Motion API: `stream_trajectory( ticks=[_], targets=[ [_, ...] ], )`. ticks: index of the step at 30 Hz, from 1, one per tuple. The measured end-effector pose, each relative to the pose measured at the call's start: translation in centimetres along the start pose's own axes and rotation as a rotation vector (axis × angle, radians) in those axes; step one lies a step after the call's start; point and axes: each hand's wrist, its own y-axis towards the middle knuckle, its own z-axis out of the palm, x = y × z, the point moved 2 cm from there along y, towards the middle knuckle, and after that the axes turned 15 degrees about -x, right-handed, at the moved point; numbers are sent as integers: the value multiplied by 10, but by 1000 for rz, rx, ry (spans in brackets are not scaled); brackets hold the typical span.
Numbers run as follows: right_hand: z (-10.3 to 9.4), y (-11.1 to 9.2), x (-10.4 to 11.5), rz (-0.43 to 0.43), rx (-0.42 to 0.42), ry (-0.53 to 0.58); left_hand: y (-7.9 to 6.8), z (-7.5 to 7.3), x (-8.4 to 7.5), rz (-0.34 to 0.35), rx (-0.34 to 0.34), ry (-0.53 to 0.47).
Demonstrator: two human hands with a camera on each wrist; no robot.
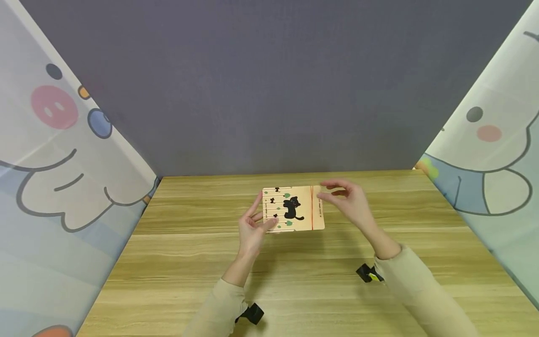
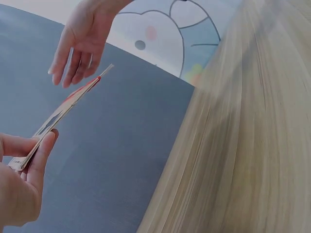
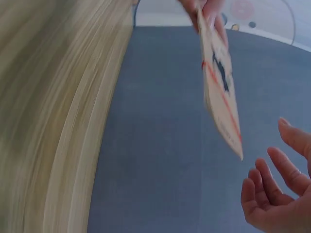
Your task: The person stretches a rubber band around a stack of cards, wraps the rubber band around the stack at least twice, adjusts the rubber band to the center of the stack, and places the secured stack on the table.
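My left hand (image 1: 251, 233) pinches a thin cream booklet (image 1: 301, 215) by its left end, thumb on the front and fingers behind. A black cat, small bows and green shapes are printed on its face, and a red elastic band (image 1: 312, 208) runs across it near the right end. Seen edge-on in the left wrist view, the booklet (image 2: 65, 108) splits into several thin layers at its far end. My right hand (image 1: 347, 201) is beside that end, fingers loosely bent; in the right wrist view this hand (image 3: 279, 187) is apart from the booklet and holds nothing.
Both hands are above a wood-grain table (image 1: 189, 262). A grey panel (image 1: 286, 93) stands along its back edge. Cartoon-print curtains (image 1: 54, 178) flank the table on both sides. Black wrist mounts (image 1: 253, 314) show under both sleeves.
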Motion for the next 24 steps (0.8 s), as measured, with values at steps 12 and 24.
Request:
stream_trajectory(
  ticks=[12, 24],
  targets=[
    [4, 21, -26, -11, 182, -101, -1, 1, 2, -1, 13, -12],
    [10, 21, -35, 62, 233, -29, -2, 3, 2, 4, 26, -16]
  ],
)
